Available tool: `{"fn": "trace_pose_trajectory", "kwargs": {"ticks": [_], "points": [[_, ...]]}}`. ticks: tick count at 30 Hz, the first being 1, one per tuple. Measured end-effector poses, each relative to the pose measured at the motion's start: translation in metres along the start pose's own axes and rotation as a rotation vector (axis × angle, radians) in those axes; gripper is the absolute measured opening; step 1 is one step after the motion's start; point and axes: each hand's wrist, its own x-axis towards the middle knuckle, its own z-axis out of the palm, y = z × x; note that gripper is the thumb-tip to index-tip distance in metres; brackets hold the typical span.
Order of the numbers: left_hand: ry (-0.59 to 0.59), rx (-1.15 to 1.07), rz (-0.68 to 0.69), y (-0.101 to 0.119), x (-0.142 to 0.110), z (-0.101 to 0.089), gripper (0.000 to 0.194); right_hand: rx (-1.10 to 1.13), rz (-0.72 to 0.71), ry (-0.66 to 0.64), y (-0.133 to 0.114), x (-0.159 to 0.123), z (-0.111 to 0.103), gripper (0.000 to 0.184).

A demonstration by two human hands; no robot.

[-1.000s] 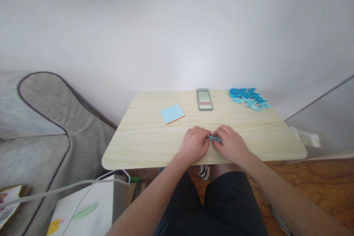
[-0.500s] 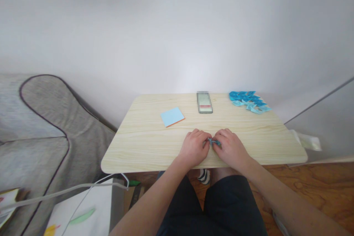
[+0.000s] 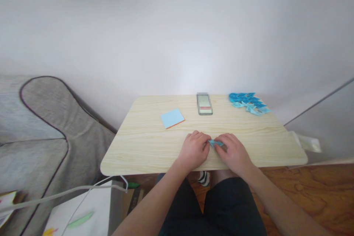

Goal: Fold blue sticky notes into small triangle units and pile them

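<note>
Between my two hands, just above or on the near part of the table, is a small light-blue piece of folded paper. My left hand pinches its left end, with thumb and fingers closed. The right end is between the thumb and fingers of my right hand. A stack of light-blue paper sheets with an orange lower edge lies beyond my left hand. Toward the back right corner sit several folded paper pieces, darker blue behind and paler blue in front.
A phone, its screen blurred, lies at the back of the wooden table, near the white wall. A grey sofa stands at the left. Below it are a white box and a pale cable.
My right hand has shifted slightly right and its fingers have parted a little, so more of the folded paper shows. My left hand keeps its pinch nearly in place.
</note>
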Motion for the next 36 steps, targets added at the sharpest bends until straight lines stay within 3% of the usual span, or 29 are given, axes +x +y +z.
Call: {"fn": "trace_pose_trajectory", "kwargs": {"ticks": [3, 9, 12, 16, 19, 22, 26, 29, 32, 36], "points": [[-0.008, -0.003, 0.013, 0.002, 0.000, -0.002, 0.018, 0.073, 0.045, 0.038, 0.003, -0.003, -0.001, 0.007], [-0.030, -0.005, 0.038, 0.007, -0.002, -0.008, 0.030, 0.025, 0.014, -0.041, 0.016, 0.000, -0.018, 0.008], [-0.007, -0.014, 0.015, 0.008, -0.002, -0.008, 0.034, -0.134, -0.027, -0.069, 0.048, 0.022, -0.038, 0.010], [0.019, -0.022, -0.017, 0.005, -0.001, -0.007, 0.030, -0.277, 0.114, 0.079, 0.115, 0.070, -0.066, 0.024], [0.028, -0.028, -0.017, 0.004, -0.001, -0.006, 0.027, -0.364, 0.180, 0.116, 0.158, 0.098, -0.074, 0.027], [0.051, -0.047, -0.025, 0.003, -0.002, -0.005, 0.023, -0.412, 0.195, 0.099, 0.182, 0.109, -0.071, 0.026], [0.081, -0.072, -0.024, -0.002, -0.002, -0.013, 0.017, -0.444, 0.207, 0.090, 0.196, 0.111, -0.066, 0.026], [0.137, -0.006, -0.061, -0.021, 0.001, -0.032, 0.015, -0.426, 0.206, 0.091, 0.200, 0.112, -0.069, 0.023], [0.209, 0.151, -0.194, -0.055, 0.006, -0.056, 0.022, -0.380, 0.201, 0.109, 0.197, 0.113, -0.074, 0.022], [0.164, 0.268, -0.353, -0.101, 0.008, -0.078, 0.035, -0.305, 0.191, 0.196, 0.171, 0.105, -0.070, 0.026]]}}
